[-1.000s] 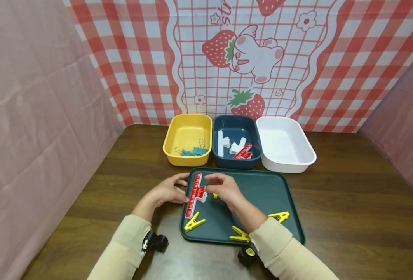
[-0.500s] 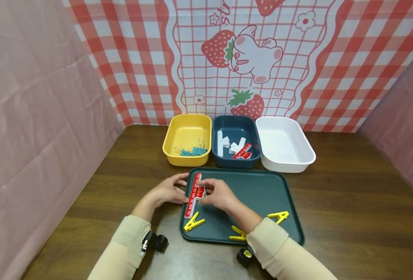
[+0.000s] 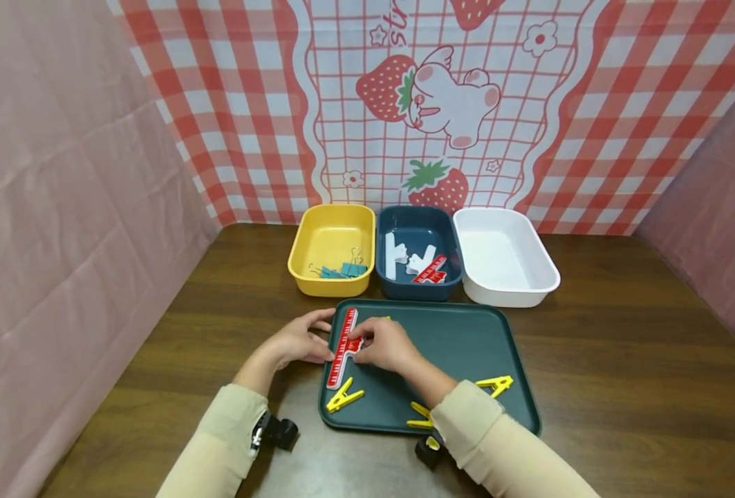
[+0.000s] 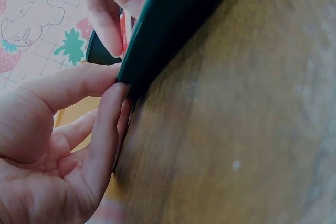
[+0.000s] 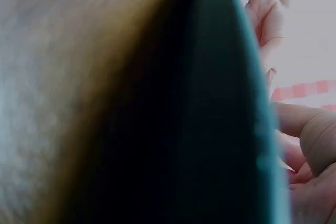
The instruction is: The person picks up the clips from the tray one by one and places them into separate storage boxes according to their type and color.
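Observation:
A red and white clip (image 3: 341, 354) with a long piano-key bar lies along the left side of the dark green tray (image 3: 460, 346). My right hand (image 3: 391, 344) pinches the clip's short handle from the right, partly covering it. At the tray's left rim, my left hand (image 3: 291, 340) grips the edge; the left wrist view shows its thumb and fingers (image 4: 107, 124) meeting there. A yellow plastic clip (image 3: 345, 395) lies just below the red clip. In the right wrist view the tray's side hides most of the right hand (image 5: 312, 150).
Behind the tray stand a yellow bin (image 3: 332, 235) with teal binder clips, a navy bin (image 3: 418, 220) with white and red clips, and a white bin (image 3: 504, 242). More yellow clips lie at the tray's front (image 3: 420, 415) and right (image 3: 495, 384); another peeks out behind the right hand.
My right hand has moved left from over the tray onto the red clip's handle and its fingers have closed on it. The left hand has stayed at the tray's edge.

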`<move>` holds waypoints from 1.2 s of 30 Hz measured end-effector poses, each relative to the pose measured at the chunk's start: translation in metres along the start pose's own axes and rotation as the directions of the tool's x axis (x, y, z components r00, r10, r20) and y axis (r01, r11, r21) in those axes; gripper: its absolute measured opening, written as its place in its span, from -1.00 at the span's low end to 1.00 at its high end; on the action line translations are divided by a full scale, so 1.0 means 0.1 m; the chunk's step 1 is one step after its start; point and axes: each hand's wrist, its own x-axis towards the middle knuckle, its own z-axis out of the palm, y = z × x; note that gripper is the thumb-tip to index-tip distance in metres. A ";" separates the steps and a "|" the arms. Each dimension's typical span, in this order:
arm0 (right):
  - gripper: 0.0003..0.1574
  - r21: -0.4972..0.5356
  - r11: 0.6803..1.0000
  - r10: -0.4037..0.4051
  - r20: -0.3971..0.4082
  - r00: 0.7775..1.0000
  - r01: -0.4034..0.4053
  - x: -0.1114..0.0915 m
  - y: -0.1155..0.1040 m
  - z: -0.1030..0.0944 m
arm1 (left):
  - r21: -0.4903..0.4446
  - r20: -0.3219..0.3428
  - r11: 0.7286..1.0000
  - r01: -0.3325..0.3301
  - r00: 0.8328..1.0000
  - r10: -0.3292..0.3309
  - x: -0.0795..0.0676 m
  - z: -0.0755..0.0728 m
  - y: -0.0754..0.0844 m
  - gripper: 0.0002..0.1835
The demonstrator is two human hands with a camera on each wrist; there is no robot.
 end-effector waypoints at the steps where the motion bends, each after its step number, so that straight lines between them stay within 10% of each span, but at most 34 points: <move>1: -0.66 0.010 1.000 0.004 -0.012 1.000 -0.004 0.00 0.01 0.00 | 0.001 0.002 1.000 -0.002 1.000 0.002 0.00 0.00 0.00 -0.11; 36: -0.64 0.439 0.887 0.192 -0.065 0.979 -0.145 -0.10 -0.04 -0.18 | 0.015 0.014 1.000 -0.015 1.000 0.015 0.02 -0.02 -0.02 -0.11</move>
